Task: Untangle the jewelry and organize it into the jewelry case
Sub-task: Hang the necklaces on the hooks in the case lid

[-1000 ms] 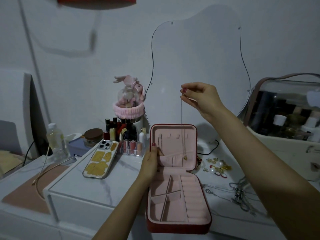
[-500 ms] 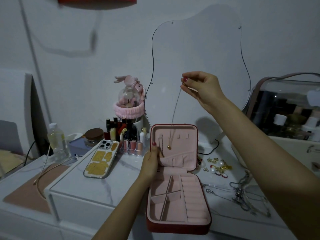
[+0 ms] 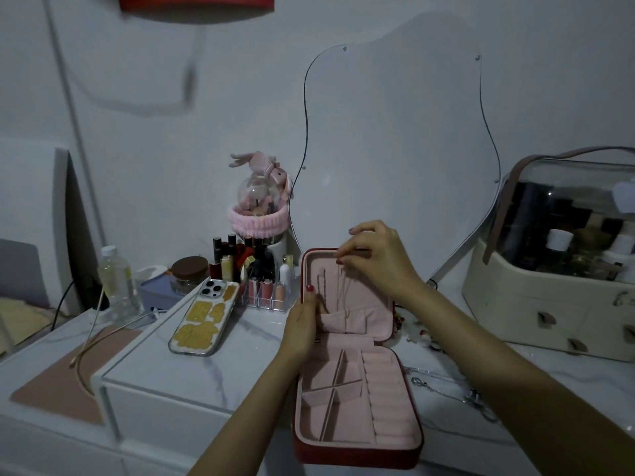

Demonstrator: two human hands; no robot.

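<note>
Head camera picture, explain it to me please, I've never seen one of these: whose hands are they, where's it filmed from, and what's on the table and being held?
There is no machine here. A person wears a camera on the head, looking down at their own two hands. The left hand grips the left edge of an open red jewelry case with pink lining. The right hand pinches a thin necklace at the top of the raised lid. On the white table lie a phone, lipsticks, and tangled chains to the right.
</note>
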